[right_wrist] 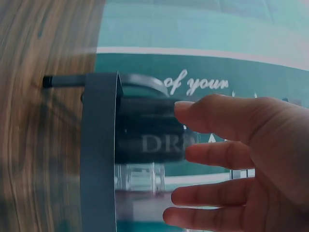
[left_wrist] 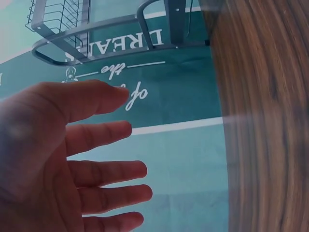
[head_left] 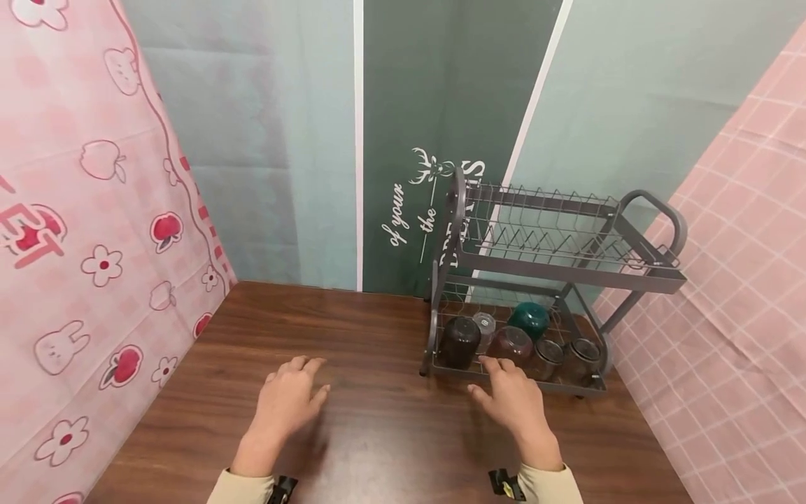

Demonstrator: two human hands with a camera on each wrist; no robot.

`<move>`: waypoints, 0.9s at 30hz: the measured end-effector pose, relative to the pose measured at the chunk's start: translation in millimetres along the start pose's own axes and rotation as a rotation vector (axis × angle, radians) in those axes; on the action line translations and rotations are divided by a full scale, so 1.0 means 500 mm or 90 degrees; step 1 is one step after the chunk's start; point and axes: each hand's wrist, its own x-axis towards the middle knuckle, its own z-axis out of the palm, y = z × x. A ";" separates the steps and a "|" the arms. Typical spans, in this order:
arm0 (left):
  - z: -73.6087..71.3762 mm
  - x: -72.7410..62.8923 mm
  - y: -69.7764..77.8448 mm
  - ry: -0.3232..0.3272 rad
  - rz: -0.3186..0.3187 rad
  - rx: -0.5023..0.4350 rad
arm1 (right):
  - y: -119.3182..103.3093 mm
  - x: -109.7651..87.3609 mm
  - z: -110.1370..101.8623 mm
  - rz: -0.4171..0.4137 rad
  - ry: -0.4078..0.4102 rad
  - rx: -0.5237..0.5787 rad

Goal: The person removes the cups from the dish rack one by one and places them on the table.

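Note:
My left hand [head_left: 286, 399] hovers over the brown table with fingers spread and straight, holding nothing. In the left wrist view its palm and fingertips face the backdrop. The right hand [head_left: 515, 400] is held out in front of a grey two-tier dish rack [head_left: 569, 269], its fingers loosely extended and holding nothing. Nearest to it on the lower tier are a dark glass [head_left: 460, 343] and a pinkish glass [head_left: 511, 344]. Around these stand a small clear glass [head_left: 483, 327], a teal glass [head_left: 529, 319] and two more glasses at the right. In the right wrist view the thumb and fingers overlap the dark glass [right_wrist: 147, 130]; contact cannot be told.
The rack's upper tier is a wire shelf [head_left: 541, 234] with a curved handle [head_left: 667, 217] at the right. Behind the wooden table [head_left: 371, 427] hangs a green backdrop [head_left: 403, 105]. Pink patterned cloths [head_left: 103, 231] line the left and right sides.

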 end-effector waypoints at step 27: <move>0.096 0.036 0.068 0.022 0.048 -0.031 | -0.046 0.052 0.095 0.008 0.267 0.160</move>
